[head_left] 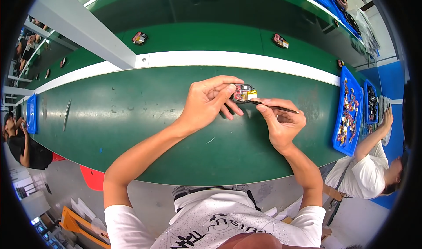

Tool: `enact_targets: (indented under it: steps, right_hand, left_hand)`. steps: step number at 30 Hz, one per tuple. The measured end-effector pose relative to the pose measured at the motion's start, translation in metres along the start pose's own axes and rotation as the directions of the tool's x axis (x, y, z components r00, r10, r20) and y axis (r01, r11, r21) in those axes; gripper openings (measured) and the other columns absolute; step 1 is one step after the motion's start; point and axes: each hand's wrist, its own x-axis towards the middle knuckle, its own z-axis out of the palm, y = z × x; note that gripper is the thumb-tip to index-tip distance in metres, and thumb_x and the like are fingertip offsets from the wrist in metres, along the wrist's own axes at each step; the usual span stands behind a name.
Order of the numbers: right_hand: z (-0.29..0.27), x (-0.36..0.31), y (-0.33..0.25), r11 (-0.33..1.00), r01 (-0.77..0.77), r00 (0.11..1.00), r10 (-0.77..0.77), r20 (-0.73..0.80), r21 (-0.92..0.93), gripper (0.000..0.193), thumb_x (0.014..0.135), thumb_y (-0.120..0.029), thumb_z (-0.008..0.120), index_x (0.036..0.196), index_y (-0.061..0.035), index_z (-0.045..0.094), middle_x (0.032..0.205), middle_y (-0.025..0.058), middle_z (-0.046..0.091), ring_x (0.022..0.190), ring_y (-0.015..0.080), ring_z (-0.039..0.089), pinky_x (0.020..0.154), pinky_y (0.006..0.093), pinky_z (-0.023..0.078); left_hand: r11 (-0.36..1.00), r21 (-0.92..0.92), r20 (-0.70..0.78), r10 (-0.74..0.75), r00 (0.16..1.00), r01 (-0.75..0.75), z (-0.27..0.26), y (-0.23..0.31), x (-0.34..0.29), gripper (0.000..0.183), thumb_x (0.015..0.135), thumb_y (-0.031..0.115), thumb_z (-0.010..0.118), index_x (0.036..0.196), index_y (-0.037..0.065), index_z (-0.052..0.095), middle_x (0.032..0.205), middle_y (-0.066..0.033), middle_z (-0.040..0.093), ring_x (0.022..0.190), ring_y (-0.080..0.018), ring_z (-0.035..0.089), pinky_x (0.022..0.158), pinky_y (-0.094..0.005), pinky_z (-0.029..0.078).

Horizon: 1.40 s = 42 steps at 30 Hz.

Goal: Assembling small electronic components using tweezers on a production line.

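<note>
Between the thumb and fingers of my left hand (pixel 212 97) is a small black-cased electronic device (pixel 242 92). Its open side shows a red circuit board and a yellow-wrapped part. My right hand (pixel 283 121) pinches a pair of dark tweezers (pixel 281 108), whose tips reach the lower edge of the device beside the yellow part. Whether the tips grip anything is too small to tell. Both hands are above the green tabletop (pixel 176 156), close to its middle.
Beyond a white rail (pixel 211 60), similar devices (pixel 140 38) lie spaced out on a green belt. A blue tray (pixel 347 113) of small coloured parts stands at the right. A thin metal tool (pixel 67 115) lies at the left. Co-workers (pixel 369 170) sit at both ends.
</note>
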Motion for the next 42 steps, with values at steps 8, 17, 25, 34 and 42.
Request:
enact_targets:
  steps: [8,17,25,34,42]
  right_hand:
    - [-0.001,0.001,-0.003,1.0,0.004,1.0,-0.003,-0.031,0.031,0.012,0.082,0.003,0.083,0.092,0.0018,0.075,0.085,0.0081,0.078,0.053,0.0014,0.051,0.046,0.0176,0.035]
    - [0.0,0.001,-0.003,0.996,0.084,0.996,-0.083,0.04,-0.04,0.012,0.079,0.002,0.084,0.087,-0.0017,0.076,0.083,0.0079,0.079,0.046,0.0018,0.046,0.044,0.0185,0.032]
    - [0.001,0.002,-0.002,0.991,0.099,0.995,-0.095,0.042,-0.092,0.013,0.078,0.001,0.085,0.087,-0.0023,0.076,0.077,0.006,0.077,0.044,0.002,0.044,0.043,0.0193,0.03]
    - [0.005,-0.001,-0.004,0.998,0.049,0.999,-0.049,0.008,-0.045,0.012,0.079,0.002,0.084,0.087,-0.0007,0.076,0.08,0.0065,0.077,0.047,0.0013,0.046,0.043,0.0185,0.032]
    - [0.009,-0.001,-0.005,1.0,-0.026,1.0,0.026,-0.015,-0.007,0.011,0.081,0.003,0.083,0.089,0.0003,0.077,0.082,0.0057,0.078,0.052,0.0007,0.051,0.046,0.0175,0.035]
  left_hand:
    - [0.997,-0.072,0.071,0.039,0.997,-0.034,-0.006,0.001,-0.002,0.03,0.105,0.007,0.049,0.13,-0.009,0.058,0.112,-0.0217,0.07,0.08,-0.0298,0.076,0.059,-0.0295,0.062]
    - [1.0,-0.009,0.018,0.013,1.0,-0.013,-0.003,-0.004,-0.002,0.027,0.101,-0.003,0.055,0.127,-0.009,0.058,0.107,-0.0193,0.071,0.078,-0.0251,0.076,0.059,-0.0269,0.062]
    - [0.999,-0.029,0.025,0.036,0.999,-0.035,-0.006,-0.004,-0.002,0.028,0.105,0.005,0.051,0.128,-0.008,0.06,0.108,-0.0204,0.071,0.078,-0.0279,0.076,0.059,-0.0285,0.061]
    - [0.997,-0.065,0.018,0.035,0.999,-0.034,-0.006,-0.007,0.0,0.033,0.106,0.017,0.057,0.125,-0.008,0.063,0.108,-0.0213,0.071,0.077,-0.0299,0.076,0.056,-0.0305,0.062]
    - [0.995,-0.102,0.019,0.005,1.0,-0.003,-0.009,-0.003,0.0,0.035,0.106,0.019,0.058,0.125,-0.01,0.063,0.106,-0.0221,0.072,0.076,-0.0308,0.077,0.055,-0.0314,0.063]
